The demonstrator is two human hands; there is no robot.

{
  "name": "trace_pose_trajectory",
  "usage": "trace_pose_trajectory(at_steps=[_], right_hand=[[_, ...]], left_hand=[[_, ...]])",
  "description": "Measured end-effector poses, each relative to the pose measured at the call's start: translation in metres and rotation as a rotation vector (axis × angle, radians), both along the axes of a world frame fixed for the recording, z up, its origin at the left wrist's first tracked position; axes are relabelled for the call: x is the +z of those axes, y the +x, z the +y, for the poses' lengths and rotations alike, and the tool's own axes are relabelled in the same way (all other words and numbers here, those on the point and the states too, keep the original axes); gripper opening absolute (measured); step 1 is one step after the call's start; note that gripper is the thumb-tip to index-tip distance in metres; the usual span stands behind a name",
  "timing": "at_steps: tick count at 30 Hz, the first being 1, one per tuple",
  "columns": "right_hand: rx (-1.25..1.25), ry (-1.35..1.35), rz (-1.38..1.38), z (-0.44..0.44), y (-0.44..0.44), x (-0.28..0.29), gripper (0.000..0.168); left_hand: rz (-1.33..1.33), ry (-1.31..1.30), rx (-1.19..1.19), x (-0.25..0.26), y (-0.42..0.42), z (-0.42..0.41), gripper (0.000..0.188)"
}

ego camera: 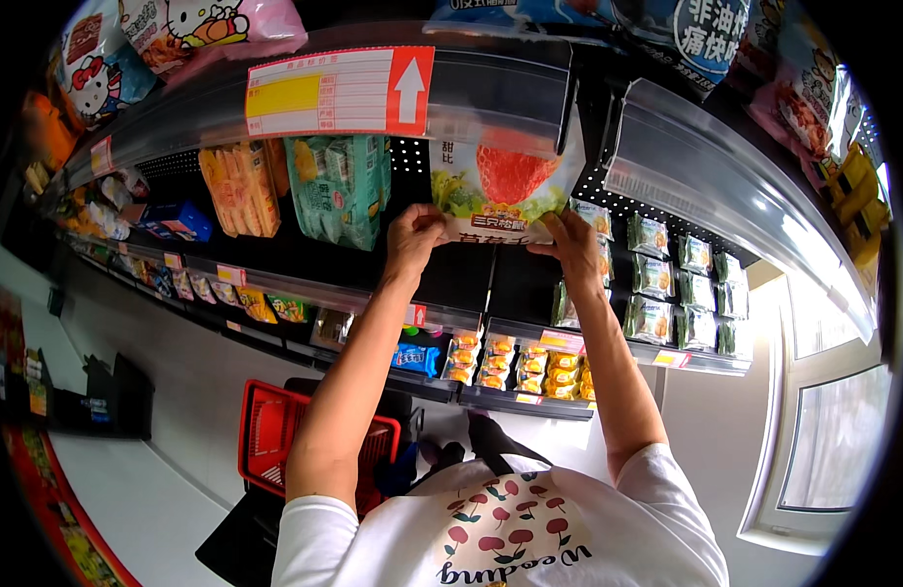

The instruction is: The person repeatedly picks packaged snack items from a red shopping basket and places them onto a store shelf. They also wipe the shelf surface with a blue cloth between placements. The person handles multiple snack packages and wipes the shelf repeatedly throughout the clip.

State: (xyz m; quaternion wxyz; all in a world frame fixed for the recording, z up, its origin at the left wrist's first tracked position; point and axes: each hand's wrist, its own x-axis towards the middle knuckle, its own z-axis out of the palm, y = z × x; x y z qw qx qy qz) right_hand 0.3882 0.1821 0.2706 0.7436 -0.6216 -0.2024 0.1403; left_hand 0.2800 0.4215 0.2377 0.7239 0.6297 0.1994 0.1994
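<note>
A snack pouch [506,180] with a large strawberry printed on it stands upright at the shelf, its upper part behind the clear price rail above. My left hand [416,238] pinches its lower left corner between thumb and fingers. At the lower right corner, my right hand [571,242] grips it the same way. Left of my left hand stand a green snack pack [339,192] and an orange snack pack [240,189] on the black shelf [451,275]. Small wrapped packs [651,275] sit in rows to the right of my right hand.
A price card with an arrow [339,92] hangs on the clear rail [506,88] above. Yellow-wrapped snacks [561,374] and a blue pack [414,359] lie on the lower shelf. A red shopping basket [264,433] is below left; a window [832,425] is at right.
</note>
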Motion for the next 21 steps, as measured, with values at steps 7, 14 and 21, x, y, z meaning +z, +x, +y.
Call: trace_pose_trajectory(at_steps=[7,14,21], right_hand=[[-0.037,-0.191,0.017,0.027,0.029,-0.022,0.028],[-0.098,-0.222,-0.054,0.024,0.039,-0.035,0.026],[-0.076,-0.192,-0.063,0.026,0.043,-0.035,0.026]], left_hand=[[0.092,0.534,0.217,-0.044,0.053,0.023,0.021],[-0.04,0.618,0.217,-0.03,0.051,-0.002,0.028],[-0.07,0.61,0.193,-0.034,0.056,0.006,0.038]])
